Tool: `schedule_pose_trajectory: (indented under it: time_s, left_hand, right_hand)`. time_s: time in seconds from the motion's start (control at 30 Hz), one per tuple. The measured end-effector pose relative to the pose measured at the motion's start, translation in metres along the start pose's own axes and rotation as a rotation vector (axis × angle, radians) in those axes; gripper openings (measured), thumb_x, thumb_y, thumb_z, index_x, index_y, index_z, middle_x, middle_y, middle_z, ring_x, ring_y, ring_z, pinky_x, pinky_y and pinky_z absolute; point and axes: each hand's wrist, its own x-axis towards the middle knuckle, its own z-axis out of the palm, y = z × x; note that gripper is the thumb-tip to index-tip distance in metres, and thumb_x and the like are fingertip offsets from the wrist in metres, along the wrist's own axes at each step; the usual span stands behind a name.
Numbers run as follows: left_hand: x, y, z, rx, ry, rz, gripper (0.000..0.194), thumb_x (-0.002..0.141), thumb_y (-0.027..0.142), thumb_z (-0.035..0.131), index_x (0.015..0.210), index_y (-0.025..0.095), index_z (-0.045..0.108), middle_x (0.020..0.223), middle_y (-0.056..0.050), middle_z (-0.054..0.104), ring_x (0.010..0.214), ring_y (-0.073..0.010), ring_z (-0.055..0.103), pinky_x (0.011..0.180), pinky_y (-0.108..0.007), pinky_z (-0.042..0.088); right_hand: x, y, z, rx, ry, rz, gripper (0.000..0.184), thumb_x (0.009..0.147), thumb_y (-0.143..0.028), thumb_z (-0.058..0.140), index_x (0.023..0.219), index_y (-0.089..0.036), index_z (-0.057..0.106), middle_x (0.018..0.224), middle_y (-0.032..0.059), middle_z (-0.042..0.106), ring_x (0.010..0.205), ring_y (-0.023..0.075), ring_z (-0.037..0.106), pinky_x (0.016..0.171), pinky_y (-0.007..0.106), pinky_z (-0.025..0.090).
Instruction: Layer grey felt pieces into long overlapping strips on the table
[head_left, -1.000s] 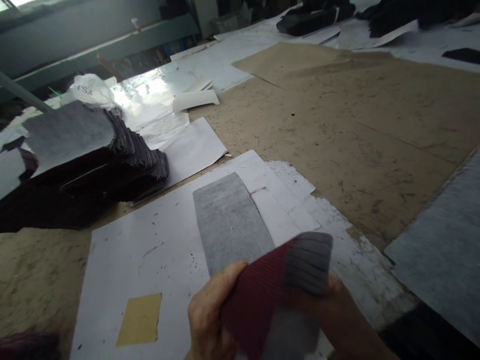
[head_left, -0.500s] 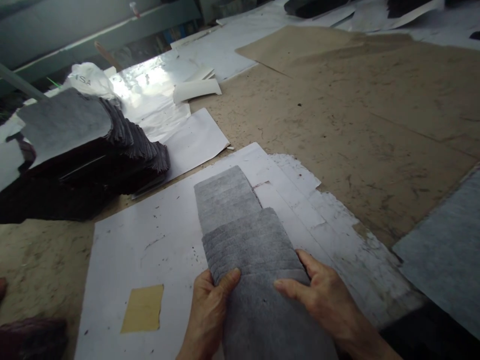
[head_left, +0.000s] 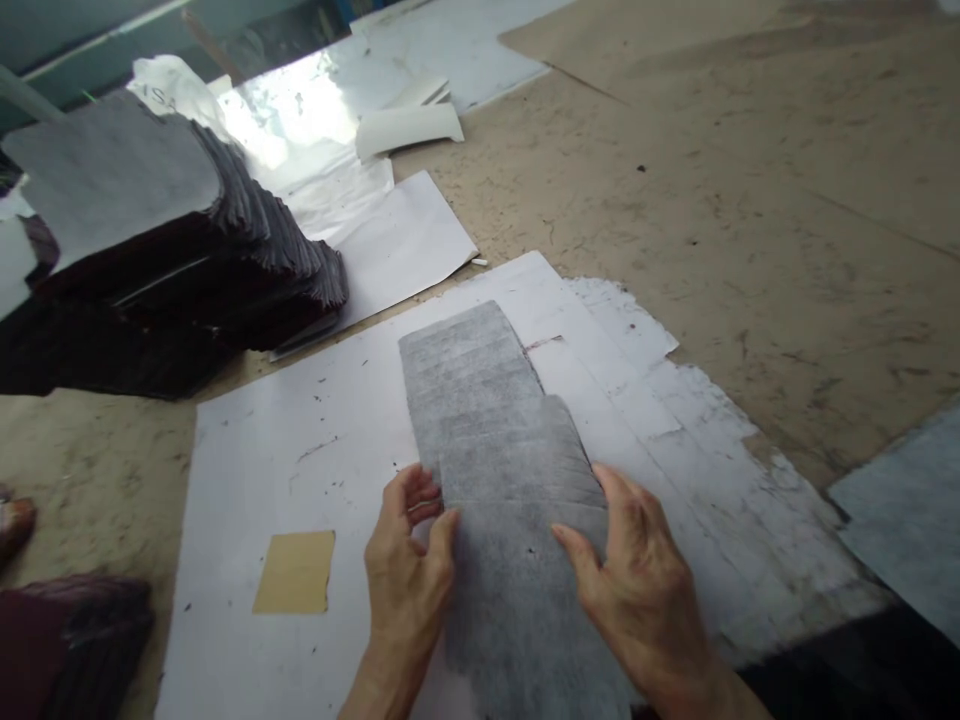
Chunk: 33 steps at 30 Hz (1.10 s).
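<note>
Left hand and right hand, both open, fingers on opposite long edges of a gray fabric piece, which overlaps a second piece on a white paper sheet; torn sheet edge well right of right hand.

The left hand and right hand rested open on either edge of a grey fibrous panel, which overlapped a second grey panel lying on a marked white paper sheet. A tan paper patch lay on that sheet just left of the left hand, while a stack of dark maroon pieces with a grey top sat beyond it, on a scuffed tan board.
</note>
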Motion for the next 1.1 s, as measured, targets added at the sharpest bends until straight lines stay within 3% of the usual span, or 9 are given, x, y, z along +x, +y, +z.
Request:
schedule_pose_trajectory:
  time_s: [0.13, 0.2, 0.27, 0.37, 0.53, 0.73, 1.1]
  left_hand:
    - [-0.026, -0.013, -0.002, 0.444, 0.144, 0.502, 0.042, 0.077, 0.017, 0.057, 0.118, 0.014, 0.048, 0.116, -0.013, 0.054, 0.105, -0.0234, 0.053, 0.085, -0.041, 0.048]
    - [-0.040, -0.016, -0.001, 0.533, 0.122, 0.686, 0.041, 0.077, 0.010, 0.056, 0.118, 0.012, 0.050, 0.117, -0.013, 0.053, 0.108, -0.0234, 0.049, 0.090, -0.040, 0.045]
    - [-0.051, -0.020, 0.001, 0.576, 0.048, 0.787, 0.041, 0.076, 0.006, 0.056, 0.116, 0.009, 0.051, 0.114, -0.014, 0.054, 0.106, -0.0238, 0.049, 0.088, -0.039, 0.044]
    - [-0.058, -0.024, 0.006, 0.587, -0.018, 0.817, 0.039, 0.075, 0.004, 0.055, 0.114, 0.006, 0.052, 0.112, -0.015, 0.055, 0.103, -0.0254, 0.048, 0.084, -0.040, 0.044]
    - [-0.059, -0.024, 0.009, 0.551, -0.004, 0.777, 0.037, 0.075, 0.003, 0.054, 0.112, 0.006, 0.053, 0.109, -0.015, 0.055, 0.100, -0.0249, 0.048, 0.083, -0.041, 0.044]
    - [-0.061, -0.028, 0.008, 0.549, 0.018, 0.777, 0.039, 0.075, 0.005, 0.057, 0.114, 0.006, 0.052, 0.109, -0.015, 0.054, 0.101, -0.0238, 0.048, 0.085, -0.038, 0.045]
    - [-0.062, -0.032, 0.006, 0.586, 0.051, 0.802, 0.037, 0.075, 0.009, 0.061, 0.111, 0.007, 0.055, 0.105, -0.014, 0.057, 0.093, -0.0217, 0.052, 0.078, -0.036, 0.045]
  right_hand:
    - [0.002, 0.002, -0.011, -0.117, 0.057, -0.251, 0.036, 0.082, -0.026, 0.056, 0.112, -0.007, 0.051, 0.103, 0.0157, 0.059, 0.095, 0.0252, 0.055, 0.083, 0.039, 0.046]
    - [0.005, 0.006, -0.019, -0.119, -0.020, -0.334, 0.031, 0.083, -0.025, 0.055, 0.109, -0.008, 0.053, 0.098, 0.0132, 0.061, 0.090, 0.0244, 0.055, 0.081, 0.038, 0.046]
    - [0.009, 0.011, -0.022, -0.130, -0.114, -0.375, 0.030, 0.085, -0.028, 0.051, 0.107, -0.008, 0.055, 0.096, 0.0126, 0.061, 0.088, 0.0248, 0.055, 0.077, 0.039, 0.046]
    - [0.013, 0.016, -0.020, -0.145, -0.193, -0.368, 0.027, 0.086, -0.032, 0.047, 0.099, -0.010, 0.057, 0.087, 0.0109, 0.061, 0.081, 0.0247, 0.054, 0.069, 0.039, 0.045]
    - [0.013, 0.021, -0.016, -0.069, -0.222, -0.259, 0.023, 0.084, -0.037, 0.048, 0.076, -0.018, 0.058, 0.070, 0.0042, 0.058, 0.071, 0.0214, 0.055, 0.063, 0.035, 0.045]
    - [0.001, 0.025, -0.017, 0.005, -0.176, -0.065, 0.024, 0.087, -0.035, 0.046, 0.075, -0.018, 0.059, 0.067, -0.0001, 0.063, 0.061, 0.0136, 0.060, 0.055, 0.025, 0.044]
    - [0.009, 0.016, -0.016, -0.007, -0.237, 0.004, 0.030, 0.085, -0.032, 0.047, 0.059, -0.019, 0.053, 0.055, -0.0013, 0.056, 0.050, 0.0117, 0.053, 0.047, 0.023, 0.038]
